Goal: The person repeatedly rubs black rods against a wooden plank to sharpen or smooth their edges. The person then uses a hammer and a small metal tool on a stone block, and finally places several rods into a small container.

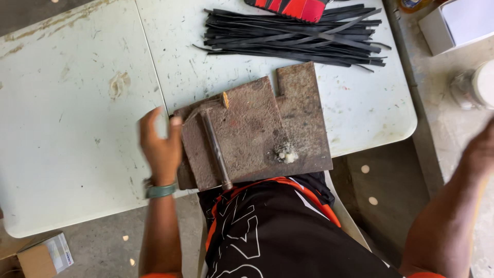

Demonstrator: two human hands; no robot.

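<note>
My left hand (160,145) hovers open at the left edge of a rusty metal plate (267,123) that lies on the white table (77,103); it holds nothing and looks motion-blurred. A hammer (215,146) with a metal handle rests on the plate, its head toward the far left corner. A small yellowish piece (225,99) sits near the plate's top edge, and a whitish clump (285,153) near its right side. My right hand (483,146) reaches off the right edge of the view, blurred, its fingers out of sight.
A pile of long black strips (293,36) lies at the table's far side, with a red and black object (293,7) above it. A white box (458,23) and a pale container (476,85) stand at right. A cardboard box (43,255) is on the floor.
</note>
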